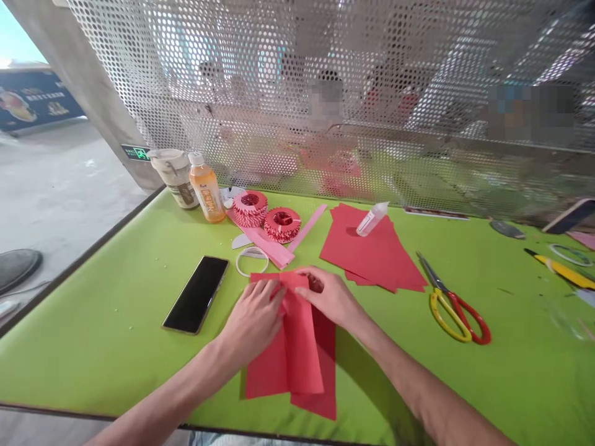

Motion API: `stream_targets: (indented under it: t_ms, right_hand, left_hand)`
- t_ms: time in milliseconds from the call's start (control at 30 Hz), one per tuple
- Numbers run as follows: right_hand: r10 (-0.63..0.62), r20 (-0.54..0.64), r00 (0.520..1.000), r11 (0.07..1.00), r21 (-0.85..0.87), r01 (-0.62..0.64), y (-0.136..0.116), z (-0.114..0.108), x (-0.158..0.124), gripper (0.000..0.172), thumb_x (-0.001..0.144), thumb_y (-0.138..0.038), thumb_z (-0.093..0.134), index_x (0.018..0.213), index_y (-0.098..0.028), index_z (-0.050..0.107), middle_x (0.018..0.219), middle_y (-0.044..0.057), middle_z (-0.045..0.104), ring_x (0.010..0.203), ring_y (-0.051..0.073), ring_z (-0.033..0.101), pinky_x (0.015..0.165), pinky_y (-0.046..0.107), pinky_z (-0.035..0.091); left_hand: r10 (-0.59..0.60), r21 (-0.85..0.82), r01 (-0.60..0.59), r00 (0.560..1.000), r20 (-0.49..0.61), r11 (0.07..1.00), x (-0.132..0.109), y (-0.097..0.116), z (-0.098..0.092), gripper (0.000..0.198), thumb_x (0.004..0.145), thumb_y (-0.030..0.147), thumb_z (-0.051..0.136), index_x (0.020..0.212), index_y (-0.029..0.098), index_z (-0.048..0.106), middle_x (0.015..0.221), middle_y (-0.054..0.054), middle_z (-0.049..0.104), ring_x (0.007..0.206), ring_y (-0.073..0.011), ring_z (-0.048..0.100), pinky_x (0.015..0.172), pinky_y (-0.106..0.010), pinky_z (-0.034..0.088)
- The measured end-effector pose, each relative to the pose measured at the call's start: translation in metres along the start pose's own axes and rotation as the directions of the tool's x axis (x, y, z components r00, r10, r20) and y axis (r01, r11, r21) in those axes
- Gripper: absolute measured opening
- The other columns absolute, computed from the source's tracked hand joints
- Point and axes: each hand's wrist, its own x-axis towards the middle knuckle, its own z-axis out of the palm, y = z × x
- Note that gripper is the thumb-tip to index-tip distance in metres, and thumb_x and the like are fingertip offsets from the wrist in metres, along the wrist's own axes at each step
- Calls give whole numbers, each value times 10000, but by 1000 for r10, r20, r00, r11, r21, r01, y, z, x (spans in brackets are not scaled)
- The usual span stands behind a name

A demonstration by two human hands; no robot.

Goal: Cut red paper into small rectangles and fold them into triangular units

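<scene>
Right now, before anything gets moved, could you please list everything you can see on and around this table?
table: one, bright green, under everything
perforated metal screen: one, white, behind the table
person: one, blurred, beyond the screen
paper tub: one, beige, back left
drink bottle: one, orange, beside the tub
paper rings: two, pinkish red, back centre
paper strips: several, pink, by the rings
smartphone: one, black, left of the hands
glue bottle: one, white, on the red paper stack
red paper stack: one, red, right of centre
scissors: one pair, yellow and red handles, right
folded red paper: one, red, under the hands
left hand: one, on the folded red paper
right hand: one, on the folded red paper
</scene>
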Motion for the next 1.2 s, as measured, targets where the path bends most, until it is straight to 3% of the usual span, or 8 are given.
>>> stream_targets:
  t_ms: [100,200,400,867,1067,1200]
  right_hand:
    - [-18,-34,999,999,-45,16,1,3,14,253,1065,-360,746,1142,-225,945,906,55,893,815,274,777,824,397,605]
    - [-27,-53,998,995,-94,22,3,7,16,196,1056,-282,733,1040,-237,923,849,62,892,775,277,781,803,389,575]
    - [-52,-68,996,983,-180,39,2,10,8,213,1086,-216,734,1062,-263,941,855,72,928,796,305,846,818,381,590]
    - [-15,-58,998,972,-234,1,-2,11,6,241,1114,-142,741,1121,-267,947,971,105,994,919,337,929,879,386,619]
    - [-9,-73,997,984,-180,-5,4,12,1,228,1063,-157,728,1027,-285,914,888,71,946,828,316,879,829,379,608]
    - [13,-80,997,995,-96,-21,10,10,-6,161,1070,-336,768,1080,-269,915,788,35,861,692,287,770,706,372,560]
  left_hand:
    - [31,-8,-31,999,17,999,1,1,4,434,928,403,520,1336,259,553,1280,-70,660,1129,-292,586,938,-400,471]
    - [-22,16,21,1000,11,1000,4,1,7,418,962,379,464,1319,192,574,1218,-115,665,1053,-319,594,873,-440,488]
    - [-115,61,115,993,-3,991,8,4,17,392,948,320,478,1277,154,609,1231,-164,642,1048,-366,563,854,-502,463]
    - [-130,77,129,992,5,989,6,4,19,477,952,327,449,1385,142,525,1262,-145,641,1056,-349,542,864,-491,444]
    - [-119,88,119,993,2,989,6,4,19,478,962,324,435,1398,146,513,1281,-145,639,1058,-344,547,850,-486,444]
    - [-110,98,109,994,3,989,6,4,20,477,968,327,430,1399,141,514,1315,-155,626,1072,-346,539,849,-489,438]
